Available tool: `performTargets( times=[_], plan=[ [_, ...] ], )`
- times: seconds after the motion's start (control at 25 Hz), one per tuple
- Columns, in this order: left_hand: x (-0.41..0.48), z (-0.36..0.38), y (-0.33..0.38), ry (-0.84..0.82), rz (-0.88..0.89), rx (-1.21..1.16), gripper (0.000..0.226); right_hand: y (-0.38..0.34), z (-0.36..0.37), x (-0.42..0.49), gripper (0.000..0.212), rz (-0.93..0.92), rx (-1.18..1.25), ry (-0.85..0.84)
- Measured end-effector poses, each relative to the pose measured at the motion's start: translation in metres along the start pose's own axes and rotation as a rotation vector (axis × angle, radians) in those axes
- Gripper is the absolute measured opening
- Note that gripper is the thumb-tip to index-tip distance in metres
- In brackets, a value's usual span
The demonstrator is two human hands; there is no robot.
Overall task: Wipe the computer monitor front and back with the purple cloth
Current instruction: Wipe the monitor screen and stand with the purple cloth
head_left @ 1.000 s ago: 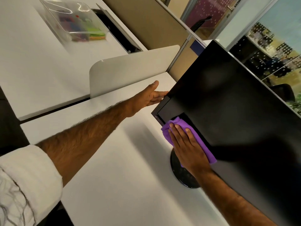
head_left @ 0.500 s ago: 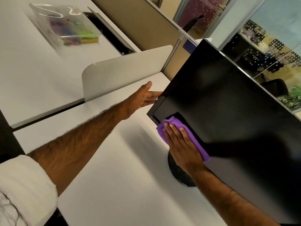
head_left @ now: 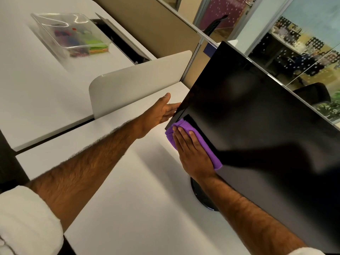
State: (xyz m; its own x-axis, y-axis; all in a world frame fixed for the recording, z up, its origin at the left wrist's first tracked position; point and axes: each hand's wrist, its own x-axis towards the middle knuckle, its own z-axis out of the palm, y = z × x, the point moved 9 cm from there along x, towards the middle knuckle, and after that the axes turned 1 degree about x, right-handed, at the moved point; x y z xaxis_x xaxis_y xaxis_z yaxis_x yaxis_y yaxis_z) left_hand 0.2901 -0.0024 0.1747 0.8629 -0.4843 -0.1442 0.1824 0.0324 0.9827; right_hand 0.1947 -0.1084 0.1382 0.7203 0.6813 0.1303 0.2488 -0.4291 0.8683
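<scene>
A large black computer monitor [head_left: 257, 126] stands on the white desk, its dark screen facing me. The purple cloth [head_left: 185, 126] lies flat against the screen's lower left corner, pressed there under my right hand [head_left: 193, 153] with the fingers stretched out over it. My left hand [head_left: 161, 111] reaches past the monitor's left edge, fingers behind the bezel and thumb raised, steadying the frame. The monitor's round black base [head_left: 200, 197] shows below my right wrist.
A low white divider panel [head_left: 138, 83] stands left of the monitor. On the neighbouring desk sits a clear plastic box [head_left: 73, 34] with coloured items, beside an open cable slot [head_left: 121, 41]. A tan partition [head_left: 156, 24] and glass walls run behind. The white desk [head_left: 138, 208] spreads in front.
My right hand slid the purple cloth a little further toward the screen's lower left corner. My left hand stays at the monitor's left edge.
</scene>
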Motion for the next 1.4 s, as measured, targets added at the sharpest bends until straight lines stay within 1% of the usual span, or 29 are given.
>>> performTargets(
  times=[0.12, 0.36, 0.48, 0.6, 0.8, 1.0, 1.12, 1.2, 1.28, 1.4],
  plan=[
    [0.0, 0.0, -0.001, 0.01, 0.003, -0.002, 0.086, 0.002, 0.0, -0.026, 0.059, -0.035, 0.015, 0.007],
    [0.001, -0.003, -0.002, 0.026, 0.022, 0.011, 0.087, 0.008, 0.005, -0.098, 0.059, -0.113, 0.15, -0.042],
    [-0.001, -0.002, -0.002, 0.028, 0.044, 0.008, 0.083, 0.01, 0.007, -0.128, 0.061, -0.151, 0.207, -0.068],
    [-0.001, 0.0, -0.001, 0.021, 0.066, 0.025, 0.077, 0.016, 0.009, -0.154, 0.065, -0.152, 0.244, -0.079],
    [-0.001, -0.001, -0.001, 0.045, 0.047, 0.011, 0.072, 0.02, 0.016, -0.196, 0.066, -0.13, 0.264, -0.115],
    [-0.002, 0.001, -0.001, 0.049, 0.03, 0.018, 0.072, 0.022, 0.022, -0.227, 0.069, -0.09, 0.326, -0.196],
    [-0.003, 0.0, -0.002, 0.06, 0.014, -0.001, 0.072, 0.015, 0.021, -0.21, 0.071, -0.085, 0.455, -0.242],
    [-0.003, 0.0, -0.001, 0.066, 0.003, -0.014, 0.072, 0.009, 0.02, -0.171, 0.075, -0.074, 0.56, -0.248],
    [-0.003, 0.0, 0.0, 0.073, -0.002, -0.013, 0.072, 0.008, 0.016, -0.123, 0.078, -0.024, 0.654, -0.263],
    [-0.003, 0.0, -0.002, 0.072, -0.004, 0.003, 0.075, 0.009, 0.012, -0.073, 0.067, 0.049, 0.683, -0.329]
  ],
)
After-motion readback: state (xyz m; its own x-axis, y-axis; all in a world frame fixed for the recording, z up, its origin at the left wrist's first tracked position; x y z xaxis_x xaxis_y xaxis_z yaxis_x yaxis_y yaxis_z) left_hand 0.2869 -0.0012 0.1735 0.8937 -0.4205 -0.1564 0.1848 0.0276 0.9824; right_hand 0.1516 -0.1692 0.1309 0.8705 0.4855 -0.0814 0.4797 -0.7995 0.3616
